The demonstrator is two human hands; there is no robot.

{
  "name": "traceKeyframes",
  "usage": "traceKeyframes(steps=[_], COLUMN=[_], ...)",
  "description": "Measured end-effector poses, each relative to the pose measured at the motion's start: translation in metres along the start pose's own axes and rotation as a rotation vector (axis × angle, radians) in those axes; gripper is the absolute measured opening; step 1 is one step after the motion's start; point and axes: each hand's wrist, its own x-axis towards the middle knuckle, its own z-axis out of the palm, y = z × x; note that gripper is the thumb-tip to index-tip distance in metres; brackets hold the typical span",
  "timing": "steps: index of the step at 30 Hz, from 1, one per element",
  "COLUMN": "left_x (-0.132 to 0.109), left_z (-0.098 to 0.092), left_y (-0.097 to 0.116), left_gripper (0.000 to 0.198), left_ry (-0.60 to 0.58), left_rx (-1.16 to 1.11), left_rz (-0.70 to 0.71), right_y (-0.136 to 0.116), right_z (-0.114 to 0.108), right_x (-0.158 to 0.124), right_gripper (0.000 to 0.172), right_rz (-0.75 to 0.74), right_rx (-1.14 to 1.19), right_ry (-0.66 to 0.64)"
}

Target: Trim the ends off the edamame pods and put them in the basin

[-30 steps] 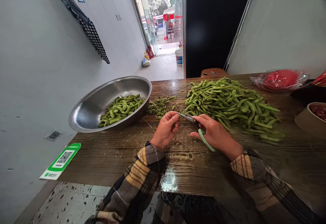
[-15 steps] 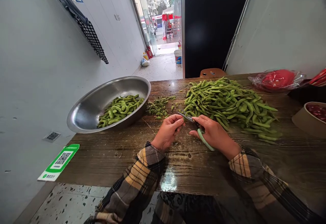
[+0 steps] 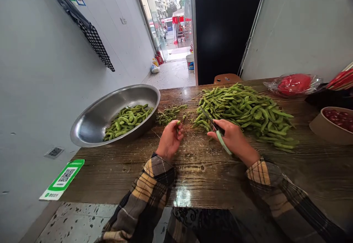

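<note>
Between the thumb and fingers of my left hand (image 3: 170, 139) is a green pod (image 3: 178, 122), mostly hidden by the fingers. My right hand (image 3: 231, 138) is wrapped round green-handled scissors (image 3: 224, 143), whose dark blades point up and left at the edge of a large pile of green pods (image 3: 245, 108). To the left, a wide steel basin (image 3: 91, 119) stands tilted with a smaller heap of pods (image 3: 128, 119) inside. Small green trimmings (image 3: 170, 114) lie between basin and pile, just beyond my left hand.
The wooden table (image 3: 209, 184) carries a red item in clear plastic (image 3: 295, 84) and a tub of dark red pieces (image 3: 320, 125) at the right. A green QR card (image 3: 64, 178) lies at the left edge. A stool (image 3: 227, 78) stands behind the table.
My left hand has moved left, away from the scissors, with the pod in its fingers. The scissors have swung to point more upward in my right hand. The view has shifted slightly.
</note>
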Motion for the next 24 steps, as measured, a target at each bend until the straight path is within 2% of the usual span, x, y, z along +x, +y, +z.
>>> traceKeyframes(steps=[4,8,10,12,14,16,20,24], left_x=[0.003,0.008,0.015,0.026,0.041,0.058,0.084,0.086], left_z=[-0.001,0.005,0.011,0.018,0.025,0.031,0.036,0.034], left_y=[0.004,0.006,0.005,0.002,-0.004,-0.010,-0.022,-0.025], left_gripper=[0.005,0.003,0.009,0.015,0.021,0.022,0.014,0.012], left_ry=[0.043,0.006,-0.047,-0.077,-0.069,-0.040,0.000,-0.014], left_rx=[-0.101,-0.002,0.151,0.465,0.810,1.014,1.178,1.270], left_rz=[-0.060,-0.065,-0.045,0.041,0.156,0.231,0.291,0.297], right_y=[0.005,0.007,0.008,0.008,0.007,0.007,0.007,0.007], right_z=[-0.002,-0.001,-0.001,0.000,0.000,0.000,0.000,0.001], right_x=[0.004,0.005,0.005,0.006,0.006,0.006,0.007,0.007], right_gripper=[0.044,0.041,0.040,0.039,0.038,0.037,0.034,0.034], right_rz=[0.036,0.025,0.027,0.031,0.028,0.016,-0.002,-0.005], right_rx=[0.041,0.067,0.074,0.078,0.084,0.089,0.089,0.085], right_ry=[0.079,0.111,0.119,0.124,0.129,0.124,0.106,0.096])
